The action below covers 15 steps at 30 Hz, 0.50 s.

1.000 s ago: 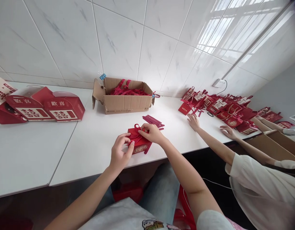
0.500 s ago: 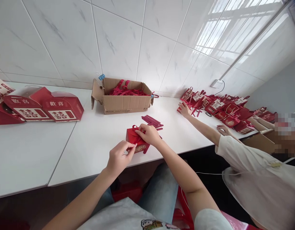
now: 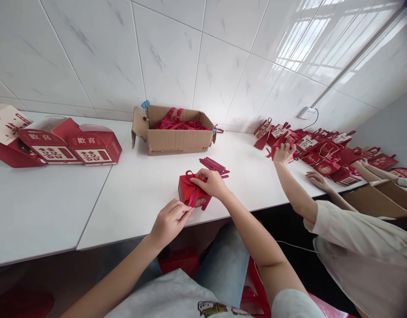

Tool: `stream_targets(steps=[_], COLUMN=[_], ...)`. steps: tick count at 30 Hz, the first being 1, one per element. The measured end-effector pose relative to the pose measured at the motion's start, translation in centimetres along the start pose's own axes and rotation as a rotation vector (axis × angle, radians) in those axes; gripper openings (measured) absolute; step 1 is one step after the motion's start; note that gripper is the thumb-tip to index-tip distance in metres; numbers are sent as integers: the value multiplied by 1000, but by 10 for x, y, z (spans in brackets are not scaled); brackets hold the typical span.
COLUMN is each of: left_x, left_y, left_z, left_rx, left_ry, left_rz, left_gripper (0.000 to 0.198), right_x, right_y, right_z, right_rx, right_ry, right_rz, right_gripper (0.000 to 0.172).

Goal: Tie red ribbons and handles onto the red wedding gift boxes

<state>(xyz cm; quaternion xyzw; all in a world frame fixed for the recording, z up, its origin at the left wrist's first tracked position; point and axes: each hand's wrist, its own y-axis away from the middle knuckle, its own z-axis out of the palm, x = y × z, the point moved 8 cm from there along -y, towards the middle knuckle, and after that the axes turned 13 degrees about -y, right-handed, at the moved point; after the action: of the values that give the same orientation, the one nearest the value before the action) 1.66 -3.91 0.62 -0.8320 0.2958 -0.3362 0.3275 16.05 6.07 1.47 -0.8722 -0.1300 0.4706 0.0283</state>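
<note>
Behind the small red box (image 3: 184, 189) lie dark-red strips (image 3: 214, 165); larger printed boxes (image 3: 92, 154) stand well apart, at the left. The right hand (image 3: 212, 182) covers part of the box's top, pinching the ribbon (image 3: 194, 197) near its loop — the left hand (image 3: 172, 220) pinches its tail. The box sits near the table's (image 3: 137, 194) front edge, its printed side facing the person, its long axis roughly along this edge. The open carton (image 3: 180, 142) contains red ribbons (image 3: 183, 125).
</note>
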Motion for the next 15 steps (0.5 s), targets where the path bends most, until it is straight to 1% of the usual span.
stream_targets(steps=[2, 4, 7, 9, 11, 12, 13, 15], left_x=[-4, -12, -40, -65, -87, -94, -100, -104], left_y=[3, 2, -11, -25, -41, -48, -55, -63], left_z=[-4, -9, -19, -19, -11, -2, 7, 27], left_rx=[-43, -74, -48, -28, -71, -129, -206, -365], left_ry=[85, 166, 215, 211, 220, 227, 236, 274], left_rz=[-44, -114, -303, -460, -586, -626, -648, -670], left_gripper=[6, 6, 21, 25, 21, 20, 22, 33], right_x=[0, 0, 3, 5, 7, 8, 9, 12], right_y=[1, 3, 8, 11, 15, 17, 18, 21], right_z=[-6, -13, -24, -30, -34, -34, -34, -33], right_rx=[-16, -39, -54, -39, -17, -11, -8, -3], right_ry=[-76, -173, -270, -255, -211, -193, -182, -182], right_rz=[-10, -13, -5, -4, -11, -14, -17, -24], right_gripper=[33, 37, 41, 41, 39, 38, 38, 35])
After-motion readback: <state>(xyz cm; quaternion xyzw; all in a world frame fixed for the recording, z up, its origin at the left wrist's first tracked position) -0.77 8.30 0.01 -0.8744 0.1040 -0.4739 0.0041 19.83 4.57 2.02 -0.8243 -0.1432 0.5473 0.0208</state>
